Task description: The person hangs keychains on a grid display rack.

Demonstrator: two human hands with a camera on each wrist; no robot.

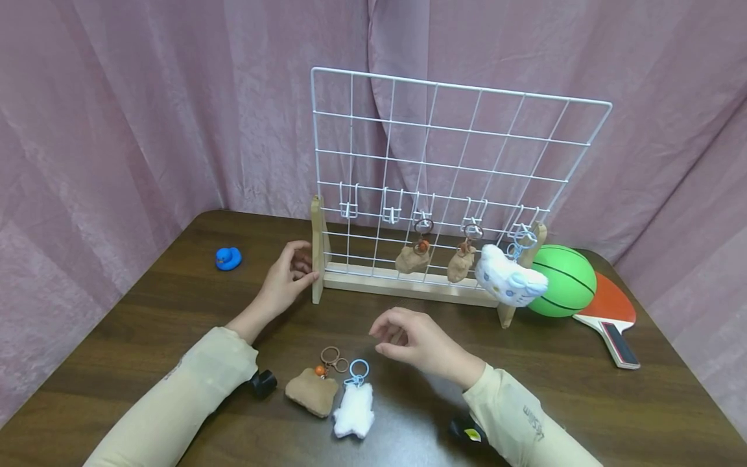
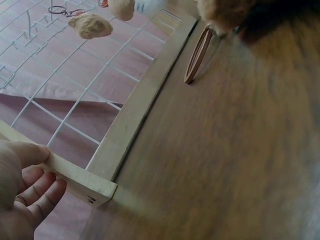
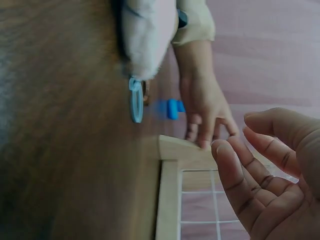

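Note:
My left hand [image 1: 286,275] holds the wooden side post [image 1: 318,250] of a white wire grid rack [image 1: 408,155], thumb on its front edge. In the left wrist view the thumb [image 2: 35,153] lies on the post and the other fingers bend beside it. Over the table before the rack, my right hand [image 1: 417,340] hangs loosely curled with nothing in it. Left of it lie a brown plush keychain [image 1: 313,392] and a white plush keychain [image 1: 354,410] with a blue ring. Two brown plush keychains [image 1: 413,258] [image 1: 461,263] and a white kitty plush keychain [image 1: 509,275] hang from hooks.
Two bare hooks [image 1: 348,209] [image 1: 391,214] are on the grid's left side. At the rack's right end sit a green ball [image 1: 563,280] and a red table tennis paddle [image 1: 609,305]. A blue rubber duck [image 1: 228,258] stands at the left. Pink curtain [image 1: 146,117] hangs behind.

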